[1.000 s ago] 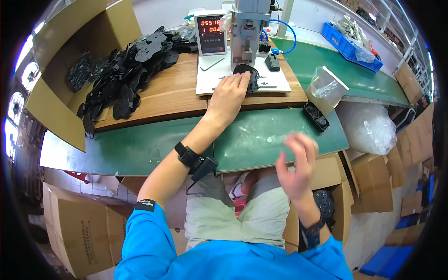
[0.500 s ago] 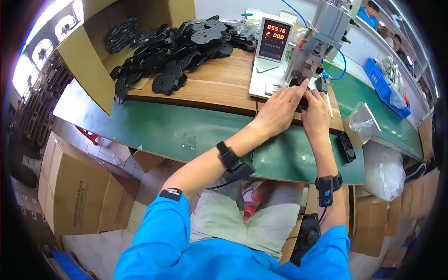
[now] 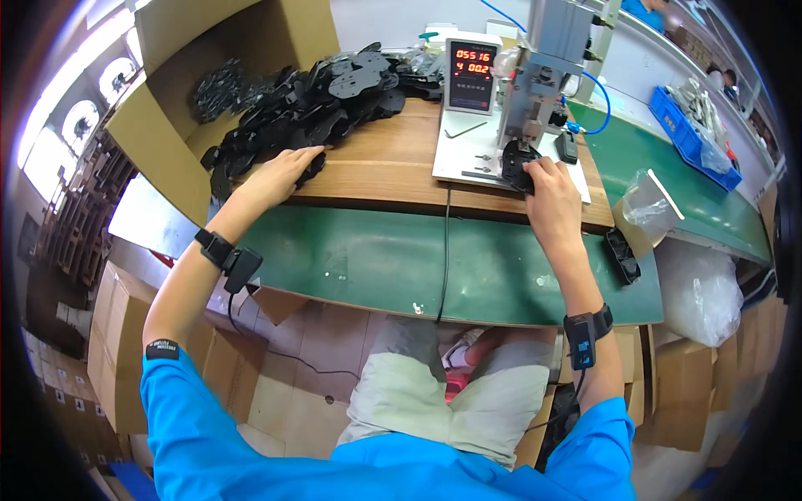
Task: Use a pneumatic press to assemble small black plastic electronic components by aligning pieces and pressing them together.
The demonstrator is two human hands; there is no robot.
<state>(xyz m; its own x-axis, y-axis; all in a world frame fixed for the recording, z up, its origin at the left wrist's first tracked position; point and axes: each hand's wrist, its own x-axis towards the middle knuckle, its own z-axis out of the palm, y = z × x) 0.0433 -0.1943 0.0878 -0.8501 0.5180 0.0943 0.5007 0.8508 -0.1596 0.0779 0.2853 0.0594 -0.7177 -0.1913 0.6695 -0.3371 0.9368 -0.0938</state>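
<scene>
While the right hand pinches the right edge of a flat black part with curled fingers, that part lies on a white base plate, right below the metal press. Left hand at the near edge of a heap of black parts, fingers extended; cannot tell whether they grip a piece. Heap spreads from open carton onto wooden board.
</scene>
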